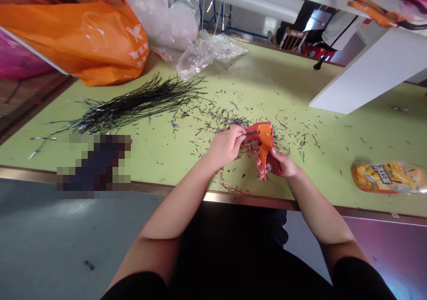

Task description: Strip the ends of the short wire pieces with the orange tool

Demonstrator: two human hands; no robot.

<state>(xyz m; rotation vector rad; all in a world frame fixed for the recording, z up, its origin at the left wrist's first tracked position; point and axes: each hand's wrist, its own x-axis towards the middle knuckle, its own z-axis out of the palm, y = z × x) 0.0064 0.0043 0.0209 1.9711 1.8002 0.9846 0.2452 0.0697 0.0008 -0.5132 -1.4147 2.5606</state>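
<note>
Pinching a thin black wire [251, 133] with the left hand [227, 146], at the left side of a red-and-orange plier-shaped tool [266, 136]. Gripping that tool by its handles with the right hand [280, 163], over the near middle of the light green tabletop [187, 168]. At far left, a bulging orange printed bag [96, 42], with contents hidden; beside it, a crumpled clear plastic bag [213, 53]. At near right, a yellow printed plastic packet [390, 177], with contents impossible to tell.

Orange and red hand tool [266, 139], head leftward, black wire [252, 132] seemingly inside it

Plain blk top [233, 255], short blk slvs [360, 273], bare forearms [176, 197], bare hands [227, 146]
</note>
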